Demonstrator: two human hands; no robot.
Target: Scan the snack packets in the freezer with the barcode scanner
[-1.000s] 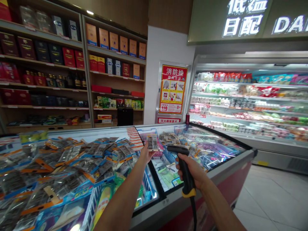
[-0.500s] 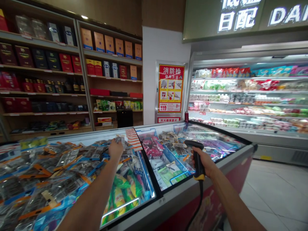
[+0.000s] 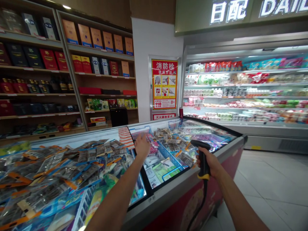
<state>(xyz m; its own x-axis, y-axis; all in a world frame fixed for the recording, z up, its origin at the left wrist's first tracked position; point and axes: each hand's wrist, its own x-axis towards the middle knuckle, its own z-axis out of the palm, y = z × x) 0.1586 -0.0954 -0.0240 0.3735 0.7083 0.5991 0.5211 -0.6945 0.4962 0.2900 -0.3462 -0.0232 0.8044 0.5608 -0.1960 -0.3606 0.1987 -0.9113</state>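
Clasps a black scanner (image 3: 204,163) in right hand (image 3: 212,161). Holds left hand (image 3: 142,146) over freezer (image 3: 168,189); cannot tell its grip.

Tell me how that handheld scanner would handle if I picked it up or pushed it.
The scanner is probably stiff: its black-and-yellow body has a crisp pistol shape in the right hand. The cord looks flexible, hanging in a curve, and may drag or tug. Being top-heavy in shape, it would likely tip if stood upright.
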